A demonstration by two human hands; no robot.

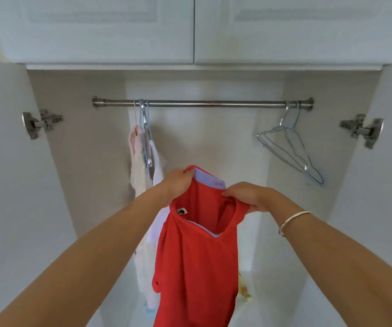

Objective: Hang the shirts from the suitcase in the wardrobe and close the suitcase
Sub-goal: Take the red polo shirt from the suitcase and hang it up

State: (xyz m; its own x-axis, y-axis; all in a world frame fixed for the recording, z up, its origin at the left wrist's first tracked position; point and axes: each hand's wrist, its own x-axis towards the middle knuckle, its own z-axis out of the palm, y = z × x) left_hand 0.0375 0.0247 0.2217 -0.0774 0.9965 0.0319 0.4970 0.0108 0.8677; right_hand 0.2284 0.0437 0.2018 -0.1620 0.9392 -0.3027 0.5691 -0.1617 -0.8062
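A red shirt (195,260) hangs in front of me inside the open wardrobe. A lilac hanger (208,180) pokes out of its neck opening. My left hand (178,182) grips the shirt's collar and the hanger's upper end. My right hand (247,197) pinches the other side of the collar. Above runs the metal rail (202,104). The suitcase is out of view.
Pale shirts (143,175) hang on hangers at the rail's left end. Empty wire hangers (291,152) hang at its right end. Both wardrobe doors stand open, with hinges (40,122) on either side. Closed upper cabinet doors (193,29) sit above.
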